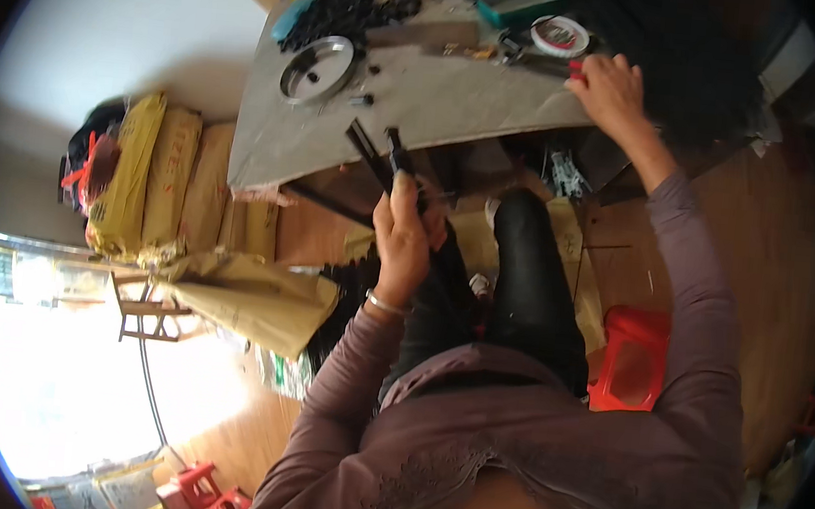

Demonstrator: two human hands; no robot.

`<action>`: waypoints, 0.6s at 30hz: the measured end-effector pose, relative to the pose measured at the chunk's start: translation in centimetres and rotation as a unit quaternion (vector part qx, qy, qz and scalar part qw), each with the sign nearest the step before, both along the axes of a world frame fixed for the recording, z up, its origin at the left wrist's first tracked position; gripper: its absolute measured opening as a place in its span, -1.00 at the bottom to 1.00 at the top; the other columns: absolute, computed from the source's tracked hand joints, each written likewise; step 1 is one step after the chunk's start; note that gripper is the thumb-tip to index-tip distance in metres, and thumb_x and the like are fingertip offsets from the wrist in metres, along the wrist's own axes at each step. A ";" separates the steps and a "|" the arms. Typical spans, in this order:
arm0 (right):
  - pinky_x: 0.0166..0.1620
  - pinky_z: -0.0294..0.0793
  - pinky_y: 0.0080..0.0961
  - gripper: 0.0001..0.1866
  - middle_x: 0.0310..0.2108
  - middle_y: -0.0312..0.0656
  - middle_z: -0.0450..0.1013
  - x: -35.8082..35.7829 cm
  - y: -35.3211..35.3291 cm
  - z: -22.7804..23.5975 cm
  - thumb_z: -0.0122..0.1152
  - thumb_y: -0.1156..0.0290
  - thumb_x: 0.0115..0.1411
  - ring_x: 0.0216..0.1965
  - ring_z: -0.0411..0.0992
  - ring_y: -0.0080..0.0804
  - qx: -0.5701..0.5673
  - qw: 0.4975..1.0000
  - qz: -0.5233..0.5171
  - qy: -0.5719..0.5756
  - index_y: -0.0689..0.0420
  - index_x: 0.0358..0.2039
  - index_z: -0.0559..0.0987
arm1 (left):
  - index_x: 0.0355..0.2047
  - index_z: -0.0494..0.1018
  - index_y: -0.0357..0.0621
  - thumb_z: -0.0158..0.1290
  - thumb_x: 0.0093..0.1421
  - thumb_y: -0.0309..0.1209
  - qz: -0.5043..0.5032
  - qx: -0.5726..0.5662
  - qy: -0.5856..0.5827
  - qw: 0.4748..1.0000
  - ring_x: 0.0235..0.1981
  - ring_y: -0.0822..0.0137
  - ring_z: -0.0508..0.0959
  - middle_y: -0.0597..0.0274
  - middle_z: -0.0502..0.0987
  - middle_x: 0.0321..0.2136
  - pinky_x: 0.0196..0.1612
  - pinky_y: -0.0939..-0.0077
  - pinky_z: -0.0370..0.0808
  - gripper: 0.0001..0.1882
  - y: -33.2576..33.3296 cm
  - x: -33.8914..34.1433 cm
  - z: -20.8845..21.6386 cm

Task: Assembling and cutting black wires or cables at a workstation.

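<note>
My left hand (pixel 403 240) is closed around a black part (pixel 370 150) with long, narrow prongs that point up toward the table edge. I cannot make out whether it is one piece or two. Over the table's right side, my right hand (pixel 611 96) is closed on the red handle (pixel 576 70) of a dark hand tool, which looks like pliers. Its head lies to the left, near a round white dish (pixel 560 36) of small bits. A round metal tray (pixel 317 70) with a small black piece in it sits on the left of the table, and a few more small black pieces lie beside it.
Black parts are heaped along the back of the grey table (pixel 421 96), next to a green tray (pixel 521 5). Yellow-brown sacks (pixel 174 176) stand at the left wall. A red stool (pixel 633 357) is close to my right leg; a wooden chair (pixel 146 307) stands at left.
</note>
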State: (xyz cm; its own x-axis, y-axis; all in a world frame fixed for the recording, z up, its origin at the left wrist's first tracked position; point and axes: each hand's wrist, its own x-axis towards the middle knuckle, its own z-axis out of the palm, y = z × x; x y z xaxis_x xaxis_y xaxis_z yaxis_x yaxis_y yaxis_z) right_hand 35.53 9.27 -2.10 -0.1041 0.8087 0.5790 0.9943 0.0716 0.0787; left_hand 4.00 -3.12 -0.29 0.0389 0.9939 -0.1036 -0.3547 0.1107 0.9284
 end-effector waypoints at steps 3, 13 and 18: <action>-0.18 0.26 -0.27 -0.77 -0.37 -0.29 0.40 0.0 0.0 0.4 0.21 0.20 0.08 -0.21 0.32 -0.27 0.014 0.996 0.085 -0.030 0.06 -0.43 0.43 | -0.40 0.30 -0.11 -0.26 0.34 0.05 0.008 -0.004 0.001 1.000 -0.80 0.53 0.11 0.41 0.13 -0.76 -0.73 0.61 0.07 -0.53 0.3 0.0 0.0; -0.26 0.38 -0.36 -0.84 -0.34 -0.23 0.36 -1.7 -0.8 0.4 0.12 0.33 0.19 -0.24 0.37 -0.26 0.001 0.986 0.164 0.008 0.12 -0.32 0.39 | -0.36 0.31 -0.14 -0.28 0.31 0.14 -0.003 0.039 0.021 0.999 -0.78 0.55 0.13 0.42 0.15 -0.74 -0.72 0.64 0.09 -0.45 -0.4 -0.5 -0.3; -0.54 0.42 -0.57 -0.79 -0.55 -0.26 0.37 -6.4 -8.8 6.0 -0.04 0.25 0.32 -0.59 0.40 -0.51 -0.254 0.721 0.195 0.614 0.13 -0.33 0.39 | -0.36 0.30 -0.14 -0.28 0.32 0.14 0.004 0.049 0.020 0.999 -0.77 0.58 0.14 0.43 0.17 -0.73 -0.71 0.65 0.11 -0.46 -0.7 -0.4 -0.4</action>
State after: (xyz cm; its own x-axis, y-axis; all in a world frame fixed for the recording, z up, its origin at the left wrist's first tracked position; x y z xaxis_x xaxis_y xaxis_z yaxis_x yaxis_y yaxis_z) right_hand 29.08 0.50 3.93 -0.0428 0.9968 0.0681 0.1886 0.0750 -0.9792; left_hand 3.57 -3.86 -0.74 0.0288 0.9996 -0.0063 -0.3176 0.0151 0.9481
